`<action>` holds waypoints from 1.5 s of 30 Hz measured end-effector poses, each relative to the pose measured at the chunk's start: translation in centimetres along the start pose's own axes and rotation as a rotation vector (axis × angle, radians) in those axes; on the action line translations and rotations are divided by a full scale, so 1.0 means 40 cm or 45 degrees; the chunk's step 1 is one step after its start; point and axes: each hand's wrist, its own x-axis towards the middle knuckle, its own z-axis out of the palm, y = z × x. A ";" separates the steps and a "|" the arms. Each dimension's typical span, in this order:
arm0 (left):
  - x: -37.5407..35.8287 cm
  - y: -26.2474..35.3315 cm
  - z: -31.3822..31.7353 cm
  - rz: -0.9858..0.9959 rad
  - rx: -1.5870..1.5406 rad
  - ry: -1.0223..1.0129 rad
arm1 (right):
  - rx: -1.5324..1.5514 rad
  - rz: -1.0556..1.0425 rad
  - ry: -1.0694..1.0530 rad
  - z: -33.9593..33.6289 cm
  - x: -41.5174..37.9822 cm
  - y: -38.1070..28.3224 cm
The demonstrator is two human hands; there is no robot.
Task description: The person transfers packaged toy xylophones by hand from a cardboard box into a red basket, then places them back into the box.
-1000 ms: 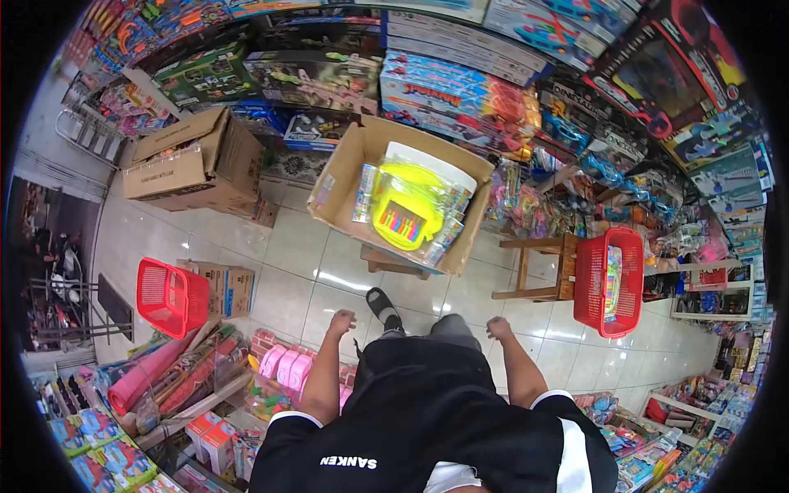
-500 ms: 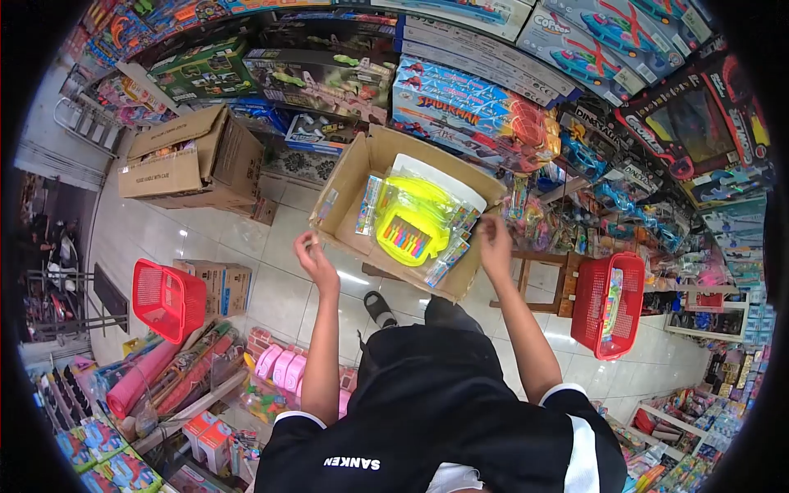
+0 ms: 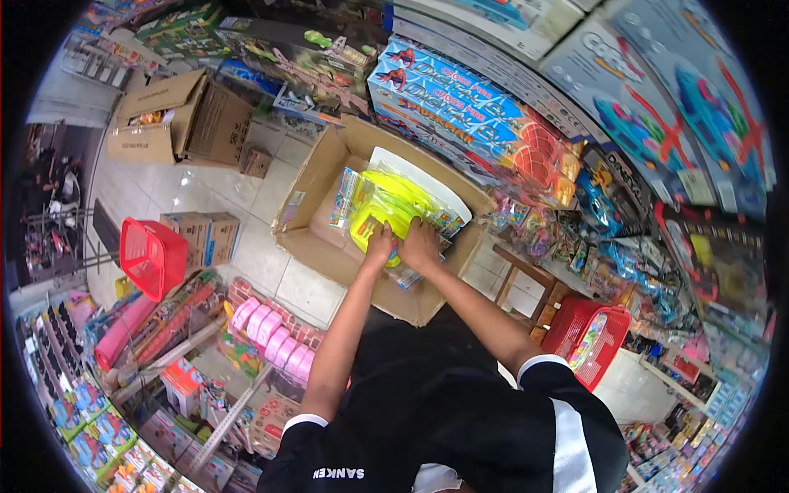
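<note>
An open cardboard box (image 3: 308, 197) stands before me, its flaps up. Inside lies a bright yellow plastic item in clear wrap (image 3: 399, 197), with coloured sticks partly visible on its front; its exact kind I cannot make out. My left hand (image 3: 378, 245) grips its near left side, fingers bent over it. My right hand (image 3: 421, 246) is close beside, its fingers curled on the near right part. Both hands cover much of the front. A white panel (image 3: 448, 197) leans behind the yellow item, and a small printed packet (image 3: 343, 197) lies to its left.
Boxed toys, including a Spider-Man box (image 3: 460, 107), are stacked beyond the box. Red baskets stand at left (image 3: 154, 259) and right (image 3: 588, 337). Another cardboard carton (image 3: 181, 123) sits on the floor, and a wooden stool (image 3: 526, 283) is at right.
Both hands have moved from outside the box's sides into it and onto the yellow item. My view has moved closer to the box and shelves.
</note>
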 end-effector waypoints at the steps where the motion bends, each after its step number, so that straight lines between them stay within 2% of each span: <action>1: -0.012 0.002 0.001 -0.028 -0.010 0.011 | -0.008 -0.009 -0.029 -0.002 0.003 0.008; 3: -0.052 0.050 -0.012 -0.224 -0.611 -0.113 | 0.046 -0.124 -0.102 -0.012 0.012 0.021; 5: -0.060 0.053 -0.024 -0.331 -0.633 -0.052 | 0.013 -0.213 -0.109 -0.027 0.009 0.033; 8: -0.056 0.030 -0.039 -0.332 -0.511 -0.166 | 0.029 -0.326 -0.104 -0.052 -0.015 0.028; 10: -0.069 0.027 -0.037 -0.285 -0.493 0.024 | 0.065 -0.364 -0.104 -0.070 -0.026 0.011; 11: -0.088 0.036 -0.041 -0.285 -0.496 0.033 | 0.336 -0.327 -0.256 -0.075 -0.035 0.003; 12: -0.116 0.059 -0.049 -0.245 -0.572 0.145 | 0.606 -0.284 -0.408 -0.080 -0.043 -0.005; 13: -0.142 0.082 -0.061 -0.203 -0.644 0.256 | 0.606 -0.290 -0.411 -0.082 -0.055 -0.016; 15: -0.189 0.119 -0.104 -0.145 -0.694 0.322 | 0.703 -0.692 -0.108 -0.098 -0.092 -0.051; 17: -0.228 0.160 -0.159 -0.085 -0.888 0.297 | 0.806 -0.750 -0.141 -0.150 -0.111 -0.093; 19: -0.253 0.157 -0.189 -0.094 -0.810 0.383 | 0.929 -1.079 -0.204 -0.183 -0.123 -0.117; 21: -0.272 0.138 -0.217 0.230 -0.772 0.582 | 1.005 -1.021 -0.269 -0.162 -0.114 -0.105; 23: -0.296 0.110 -0.255 0.237 -0.832 0.594 | 0.764 -0.761 0.053 -0.141 -0.071 -0.081; 25: -0.330 0.135 -0.282 0.322 -0.993 0.636 | 0.441 -0.527 0.250 -0.138 -0.023 -0.063; 26: -0.336 0.122 -0.297 0.334 -1.005 0.639 | 0.433 -0.540 0.258 -0.124 -0.002 -0.053; 28: -0.349 0.075 -0.331 0.333 -1.071 0.635 | -0.162 -0.252 0.266 -0.087 0.029 -0.030; 34: -0.412 -0.010 -0.401 0.388 -0.998 0.610 | -0.428 -0.282 0.198 -0.009 0.012 -0.021; 35: -0.421 -0.029 -0.410 0.392 -1.011 0.599 | -0.434 -0.292 0.207 0.004 0.002 -0.021; 37: -0.435 -0.079 -0.433 0.384 -1.034 0.562 | -0.306 -0.241 0.049 0.031 -0.025 -0.015; 39: -0.453 -0.110 -0.453 0.370 -1.053 0.515 | -0.247 -0.228 0.092 0.061 -0.047 0.011; 41: -0.463 -0.126 -0.464 0.307 -1.176 0.510 | -0.149 -0.296 -0.127 0.080 -0.058 0.035; 42: -0.458 -0.143 -0.469 0.291 -1.220 0.492 | -0.080 -0.266 -0.142 0.073 -0.077 0.018; 43: -0.445 -0.159 -0.474 0.287 -1.226 0.474 | -0.087 -0.251 -0.135 0.064 -0.092 0.006; 45: -0.437 -0.201 -0.477 0.348 -1.286 0.341 | 0.119 -0.323 0.059 0.044 -0.143 -0.013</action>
